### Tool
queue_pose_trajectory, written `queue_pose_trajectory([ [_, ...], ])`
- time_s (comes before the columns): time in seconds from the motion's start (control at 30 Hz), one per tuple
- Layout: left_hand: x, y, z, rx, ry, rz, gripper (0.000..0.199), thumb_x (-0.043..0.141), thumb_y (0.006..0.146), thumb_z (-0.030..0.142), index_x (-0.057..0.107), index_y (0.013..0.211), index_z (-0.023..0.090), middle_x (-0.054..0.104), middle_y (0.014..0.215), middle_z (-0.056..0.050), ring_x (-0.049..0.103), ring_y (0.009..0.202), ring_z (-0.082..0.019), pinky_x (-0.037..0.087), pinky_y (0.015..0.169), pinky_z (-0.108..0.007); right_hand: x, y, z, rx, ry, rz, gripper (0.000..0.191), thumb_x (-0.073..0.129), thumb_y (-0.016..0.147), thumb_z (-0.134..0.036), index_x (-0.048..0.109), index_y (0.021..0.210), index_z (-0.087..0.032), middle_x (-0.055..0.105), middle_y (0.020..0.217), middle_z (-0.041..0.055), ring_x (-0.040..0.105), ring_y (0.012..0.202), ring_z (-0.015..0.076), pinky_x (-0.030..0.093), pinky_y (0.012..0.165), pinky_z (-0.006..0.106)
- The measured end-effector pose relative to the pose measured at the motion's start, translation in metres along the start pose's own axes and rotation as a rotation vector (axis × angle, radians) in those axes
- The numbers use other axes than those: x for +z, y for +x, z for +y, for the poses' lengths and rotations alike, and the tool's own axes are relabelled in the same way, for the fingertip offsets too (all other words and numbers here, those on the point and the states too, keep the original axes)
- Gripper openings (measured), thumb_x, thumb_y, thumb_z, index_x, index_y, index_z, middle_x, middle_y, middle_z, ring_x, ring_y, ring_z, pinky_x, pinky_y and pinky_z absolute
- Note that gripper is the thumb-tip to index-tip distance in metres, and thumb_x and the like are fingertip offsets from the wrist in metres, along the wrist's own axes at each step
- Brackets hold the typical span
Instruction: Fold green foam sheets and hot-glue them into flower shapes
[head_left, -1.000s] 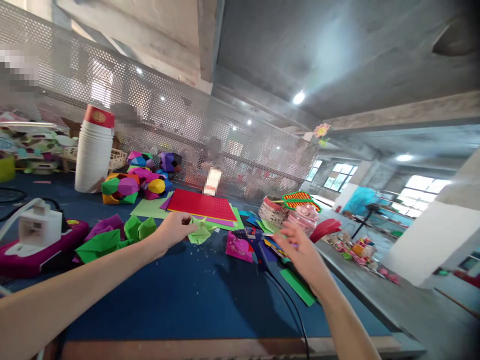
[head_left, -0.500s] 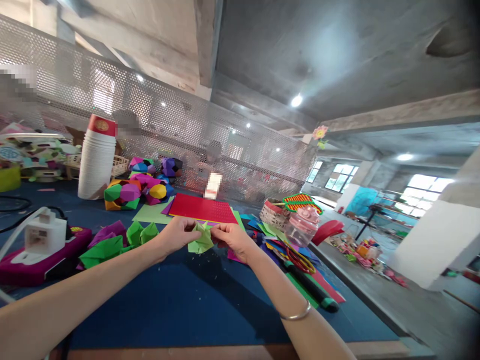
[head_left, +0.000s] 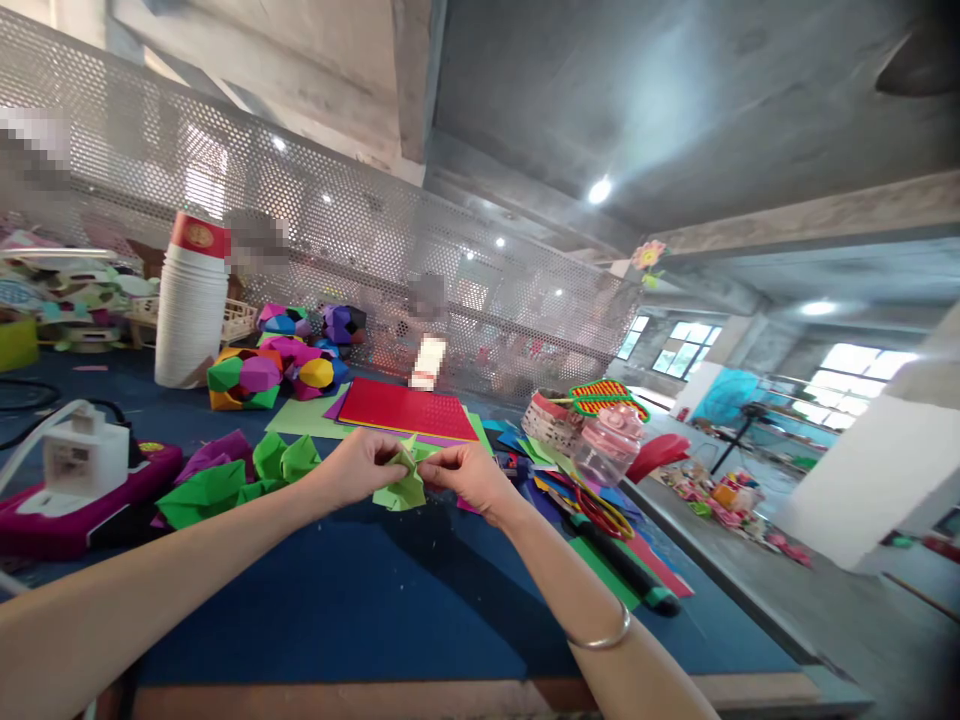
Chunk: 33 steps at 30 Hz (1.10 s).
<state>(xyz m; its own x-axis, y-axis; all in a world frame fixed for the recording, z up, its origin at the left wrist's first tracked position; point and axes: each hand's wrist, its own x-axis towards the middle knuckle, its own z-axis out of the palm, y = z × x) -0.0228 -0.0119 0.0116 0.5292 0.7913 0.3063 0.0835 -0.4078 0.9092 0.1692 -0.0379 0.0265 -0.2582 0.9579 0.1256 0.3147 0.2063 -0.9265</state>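
A second ago the right hand is off to the right, past the glue gun. Now it is back in the middle, next to the left hand, and both hands work on the same light green paper. In the last half second the two sets of fingertips come a bit closer together, near the top point of the paper. So the work looks to be a two-hand job now, with the gun left alone on the table.

The left hand is nearly closed, with thumb and finger pinching the paper from its left side. The right hand is closed small too, its thumb and finger on the right side of the paper, near the top. I cannot tell just how hard they press.

The paper is folded and hangs down under the fingers. It seems to be held up a little over the table, in front of the red sheets. To the left lie some dark green bits. To the right, near the right arm, is a black cutter
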Motion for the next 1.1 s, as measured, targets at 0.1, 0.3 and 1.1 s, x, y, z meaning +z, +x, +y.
queue_pose_trajectory([
  [0.1,-0.001,0.0,-0.003,0.006,0.076,0.011,0.019,0.06,0.067,0.029,0.068,0.072,0.013,0.062,0.059,0.001,0.055,0.055,-0.012,0.038,0.053,-0.022,0.0,0.0,0.0,-0.058,-0.116,-0.019,0.038,0.077,0.065,-0.047,0.074,0.076,-0.011,0.064,0.063,0.0027,0.052,0.057,0.0102,0.042,0.058,0.024],
  [0.3,-0.001,0.001,-0.004,-0.01,0.195,0.081,0.019,0.057,0.066,0.03,0.063,0.061,0.013,0.051,0.051,0.003,0.045,0.051,-0.01,0.031,0.049,-0.021,0.012,-0.006,-0.003,-0.195,-0.446,0.078,0.025,0.061,0.081,-0.036,0.072,0.079,-0.013,0.065,0.067,0.0019,0.054,0.061,0.0125,0.038,0.056,0.022],
  [1.1,0.007,-0.005,-0.001,0.041,0.471,0.189,0.02,0.054,0.06,0.019,0.059,0.08,0.018,0.054,0.061,0.003,0.047,0.057,-0.012,0.031,0.053,-0.022,0.029,-0.012,0.005,-0.213,-0.494,0.199,0.013,0.058,0.079,-0.019,0.069,0.085,-0.017,0.071,0.079,0.0047,0.065,0.073,0.0189,0.046,0.067,0.027],
])
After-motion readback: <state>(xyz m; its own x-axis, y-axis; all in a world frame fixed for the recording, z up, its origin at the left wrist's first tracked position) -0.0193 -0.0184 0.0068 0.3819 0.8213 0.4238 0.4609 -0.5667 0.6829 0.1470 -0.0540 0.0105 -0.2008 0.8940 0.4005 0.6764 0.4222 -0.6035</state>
